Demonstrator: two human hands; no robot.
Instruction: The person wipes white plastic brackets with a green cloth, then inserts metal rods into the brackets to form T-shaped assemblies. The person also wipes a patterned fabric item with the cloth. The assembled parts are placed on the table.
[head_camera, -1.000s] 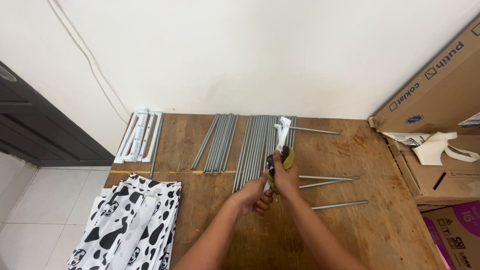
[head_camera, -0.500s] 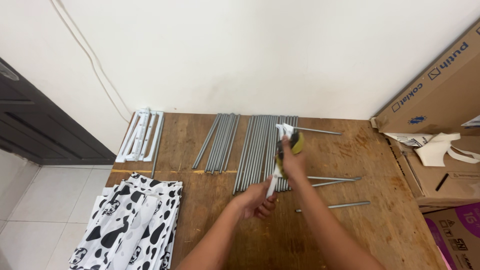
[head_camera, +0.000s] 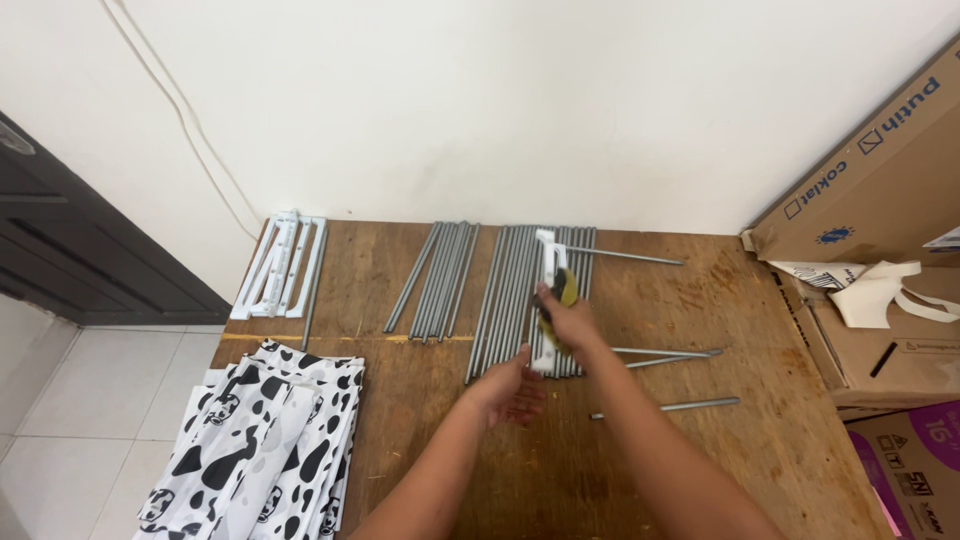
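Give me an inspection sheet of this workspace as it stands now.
Surface: worn wooden board on the tiled floor, against a white wall.
Job's things: white plastic bar lying along the large bundle of grey rods; yellow and black tool.
Clutter: smaller rod bundle, three loose rods at the right, white plastic frames, black-and-white patterned fabric.
Hands: right hand closed on the tool over the bar; left hand open, fingers spread, by the bar's near end.
Cables: one white cable on the wall.
Surroundings: cardboard boxes at the right, dark door at the left.
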